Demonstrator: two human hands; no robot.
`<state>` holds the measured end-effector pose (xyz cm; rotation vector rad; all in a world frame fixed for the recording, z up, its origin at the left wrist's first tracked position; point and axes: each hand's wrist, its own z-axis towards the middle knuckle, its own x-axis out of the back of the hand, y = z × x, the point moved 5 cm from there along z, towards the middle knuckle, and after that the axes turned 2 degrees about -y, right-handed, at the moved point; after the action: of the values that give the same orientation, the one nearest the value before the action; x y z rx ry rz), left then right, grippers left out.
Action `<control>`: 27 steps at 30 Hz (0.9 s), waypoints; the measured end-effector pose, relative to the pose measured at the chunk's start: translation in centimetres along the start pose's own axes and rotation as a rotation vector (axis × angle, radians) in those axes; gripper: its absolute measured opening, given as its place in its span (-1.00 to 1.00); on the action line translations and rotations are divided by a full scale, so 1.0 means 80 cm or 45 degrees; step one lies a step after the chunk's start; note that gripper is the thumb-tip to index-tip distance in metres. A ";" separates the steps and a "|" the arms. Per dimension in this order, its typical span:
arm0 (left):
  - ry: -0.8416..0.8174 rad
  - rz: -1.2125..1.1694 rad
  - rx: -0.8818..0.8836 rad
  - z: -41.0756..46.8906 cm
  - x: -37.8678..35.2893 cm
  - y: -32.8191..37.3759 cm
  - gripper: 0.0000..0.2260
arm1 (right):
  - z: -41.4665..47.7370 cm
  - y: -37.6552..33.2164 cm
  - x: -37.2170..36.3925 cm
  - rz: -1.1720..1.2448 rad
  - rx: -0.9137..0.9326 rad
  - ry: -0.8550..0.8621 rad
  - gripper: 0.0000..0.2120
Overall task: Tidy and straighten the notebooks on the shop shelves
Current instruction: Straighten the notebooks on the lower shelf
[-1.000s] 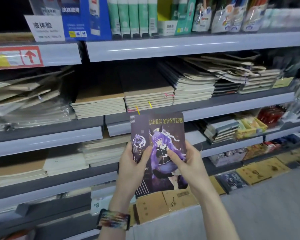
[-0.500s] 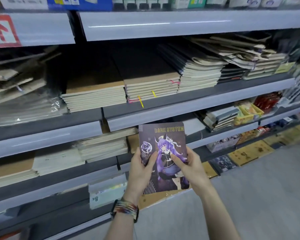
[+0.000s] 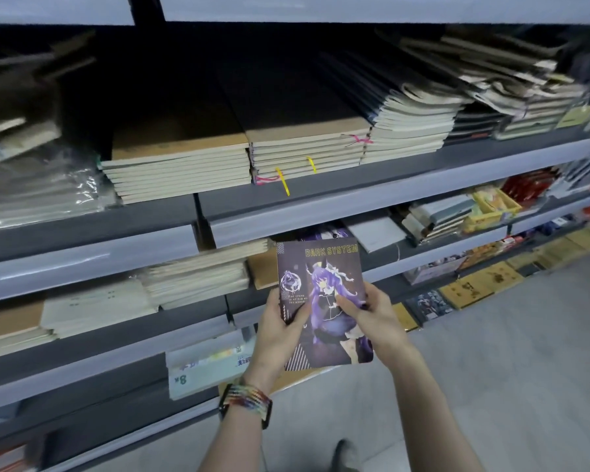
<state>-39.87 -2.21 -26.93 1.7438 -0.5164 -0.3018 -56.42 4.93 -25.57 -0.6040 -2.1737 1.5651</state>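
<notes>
Both hands hold one notebook (image 3: 322,267) upright in the lower middle of the frame, its cover towards the camera. At the lower left edge the left hand (image 3: 280,338) grips it, thumb laid across the cover and the other fingers hidden behind. At the right edge the right hand (image 3: 377,323) grips it, thumb reaching in over the cover's middle, its fingers also out of sight behind. The cover is dark, with a purple-haired cartoon figure and yellow words "DARK SYSTEM" along the top. A multicoloured bracelet (image 3: 247,396) circles the left wrist.

The notebook is off the grey shelves (image 3: 372,202), in front of the second tier seen. Its top edge reaches just under the lip of the tier above.

On that upper tier, centre frame, a kraft stack (image 3: 178,161) lies flat and square. Touching its right side is a tied stack (image 3: 307,148) with yellow ribbon (image 3: 281,180) hanging over the front. Right of that a dark stack (image 3: 409,131) fans slightly. At the upper right a loose heap (image 3: 511,86) lies askew. At the far left sits a wrapped pile (image 3: 38,189) in clear plastic.

Left of the notebook on the second tier lie pale stacks (image 3: 198,277). Below them a price tag (image 3: 208,366) hangs on the shelf front. Grey floor (image 3: 508,386) fills the lower right, with a dark shoe (image 3: 344,454) at the bottom edge.
</notes>
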 end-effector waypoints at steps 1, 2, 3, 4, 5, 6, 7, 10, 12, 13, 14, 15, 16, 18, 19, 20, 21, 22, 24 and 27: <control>-0.016 0.015 0.009 0.002 -0.002 -0.001 -0.67 | 0.006 0.002 0.001 -0.001 -0.013 -0.001 -0.83; -0.029 0.027 0.030 0.004 -0.004 -0.003 -0.66 | 0.013 0.004 0.002 -0.005 -0.027 -0.006 -0.83; -0.038 0.032 0.059 0.007 -0.007 -0.006 -0.64 | 0.019 0.006 0.003 -0.015 -0.036 -0.014 -0.83; -0.046 0.044 0.088 0.010 -0.010 -0.008 -0.63 | 0.026 0.008 0.004 -0.026 -0.040 -0.021 -0.83; -0.047 0.050 0.108 0.014 -0.012 -0.010 -0.63 | 0.034 0.009 0.005 -0.033 -0.043 -0.028 -0.84; -0.032 0.047 0.125 0.019 -0.014 -0.014 -0.63 | 0.042 0.010 0.007 -0.033 -0.047 -0.037 -0.83; -0.005 0.039 0.136 0.025 -0.016 -0.018 -0.63 | 0.050 0.010 0.009 -0.032 -0.053 -0.047 -0.83; 0.069 -0.009 0.176 0.044 -0.027 -0.023 -0.61 | 0.080 0.010 0.017 -0.044 -0.061 -0.088 -0.81; 0.100 0.021 0.204 0.054 -0.039 -0.017 -0.51 | 0.101 0.008 0.024 -0.029 -0.069 -0.127 -0.80; 0.123 0.021 0.211 0.061 -0.046 -0.014 -0.48 | 0.113 0.007 0.028 -0.023 -0.073 -0.151 -0.80; 0.150 0.007 0.200 0.069 -0.053 -0.013 -0.47 | 0.124 0.006 0.032 -0.015 -0.077 -0.170 -0.79; 0.175 0.000 0.190 0.077 -0.060 -0.012 -0.48 | 0.133 0.003 0.038 -0.009 -0.083 -0.179 -0.78; 0.196 -0.005 0.180 0.084 -0.068 -0.008 -0.49 | 0.144 0.002 0.045 -0.008 -0.093 -0.181 -0.76; 0.221 -0.014 0.166 0.099 -0.086 0.000 -0.50 | 0.161 0.001 0.060 -0.031 -0.117 -0.190 -0.73; 0.240 -0.025 0.168 0.106 -0.095 0.004 -0.51 | 0.168 0.001 0.069 -0.037 -0.127 -0.198 -0.72; 0.269 -0.037 0.175 0.113 -0.103 0.006 -0.52 | 0.174 0.002 0.078 -0.040 -0.137 -0.204 -0.69; 0.303 -0.051 0.183 0.119 -0.110 0.008 -0.51 | 0.179 0.004 0.087 -0.039 -0.147 -0.217 -0.66; 0.347 -0.072 0.193 0.126 -0.117 0.008 -0.51 | 0.185 0.007 0.095 -0.043 -0.152 -0.237 -0.62; 0.419 -0.092 0.213 0.140 -0.128 0.009 -0.50 | 0.195 0.012 0.109 -0.060 -0.174 -0.283 -0.56; 0.448 -0.080 0.231 0.158 -0.146 0.013 -0.51 | 0.213 0.014 0.121 -0.087 -0.202 -0.334 -0.54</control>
<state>-56.07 -7.37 -29.74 1.9395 -0.2388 0.0118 -73.63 -2.68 -31.11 -0.3832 -2.5020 1.5186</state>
